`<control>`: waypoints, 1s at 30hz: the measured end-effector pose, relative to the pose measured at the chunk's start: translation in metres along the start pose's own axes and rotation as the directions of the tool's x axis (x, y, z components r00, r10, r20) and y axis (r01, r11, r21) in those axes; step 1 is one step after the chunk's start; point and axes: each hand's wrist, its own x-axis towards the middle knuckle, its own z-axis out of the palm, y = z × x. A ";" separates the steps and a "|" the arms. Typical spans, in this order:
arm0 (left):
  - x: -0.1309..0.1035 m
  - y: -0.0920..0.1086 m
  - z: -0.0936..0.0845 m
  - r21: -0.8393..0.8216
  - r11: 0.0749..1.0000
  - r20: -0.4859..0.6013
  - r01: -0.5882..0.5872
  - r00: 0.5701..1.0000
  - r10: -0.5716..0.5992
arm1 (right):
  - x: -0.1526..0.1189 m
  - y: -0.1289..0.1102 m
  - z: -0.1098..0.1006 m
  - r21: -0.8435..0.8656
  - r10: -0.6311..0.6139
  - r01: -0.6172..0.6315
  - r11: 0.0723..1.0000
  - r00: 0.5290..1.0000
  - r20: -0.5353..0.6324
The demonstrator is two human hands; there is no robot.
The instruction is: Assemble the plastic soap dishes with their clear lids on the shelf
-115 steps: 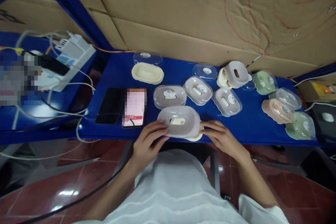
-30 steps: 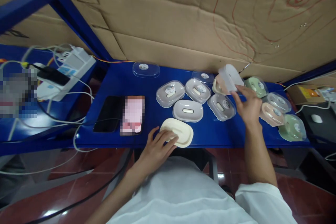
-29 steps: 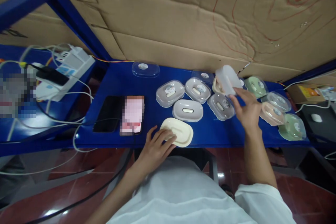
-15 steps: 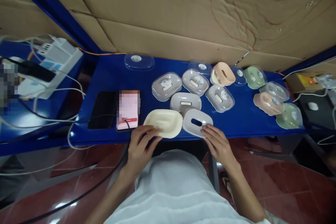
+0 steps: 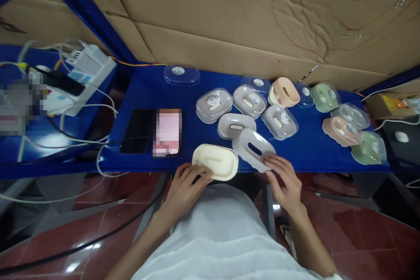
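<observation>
A cream soap dish base [image 5: 216,159] is pinched at its near left edge by my left hand [image 5: 190,183]. It lies over the front edge of the table, and its underside is hidden. To the right, my right hand [image 5: 285,179] grips a grey slotted soap dish tray [image 5: 249,151] by its near right edge, thumb below and fingers on top. The grey tray is tilted, with its far end close to another grey soap dish [image 5: 226,124] that has a cream bar showing in its slot. The two held parts are slightly apart.
Grey soap dishes with clear lids [image 5: 215,104] stand behind my hands. Peach [image 5: 288,89] and green [image 5: 324,96] ones are farther right. A loose clear lid [image 5: 181,75] lies at the back. Left are a lit phone [image 5: 168,131], a dark phone [image 5: 136,131] and a cabled power strip [image 5: 95,70].
The cream base has moved toward me and changed its tilt in my left hand. My right hand has tipped up the grey tray, which lay flatter before. The camera view has shifted slightly.
</observation>
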 end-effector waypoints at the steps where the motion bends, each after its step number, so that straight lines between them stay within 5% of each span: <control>1: 0.001 0.001 0.001 0.007 1.000 0.010 -0.010 1.000 0.010 | -0.001 -0.003 0.002 0.016 -0.016 0.016 1.000 0.999 0.029; 4: 0.003 0.001 0.010 0.009 1.000 -0.037 0.003 0.999 -0.003 | -0.002 -0.012 0.013 0.059 -0.098 0.090 0.994 0.983 0.158; 9: -0.004 -0.007 0.023 -0.127 0.979 -0.216 0.162 0.958 -0.187 | 0.002 -0.019 0.035 0.034 -0.133 0.128 0.991 0.965 0.225; 16: 0.005 -0.019 0.012 -0.051 0.997 -0.036 0.066 0.997 -0.068 | 0.011 -0.019 0.053 -0.028 -0.166 0.186 0.982 0.926 0.340; 21: 0.011 -0.020 0.013 -0.081 0.995 -0.030 0.061 0.997 -0.064 | 0.014 -0.011 0.062 -0.044 -0.218 0.246 0.968 0.919 0.328; 26: 0.021 -0.015 0.018 -0.002 0.996 -0.083 0.085 0.993 -0.085 | 0.029 0.002 0.048 -0.066 -0.222 0.257 0.964 0.916 0.333; 30: 0.038 -0.009 0.021 0.063 0.988 -0.126 0.144 0.983 -0.135 | 0.061 0.033 0.008 -0.195 -0.164 0.188 0.963 0.978 0.130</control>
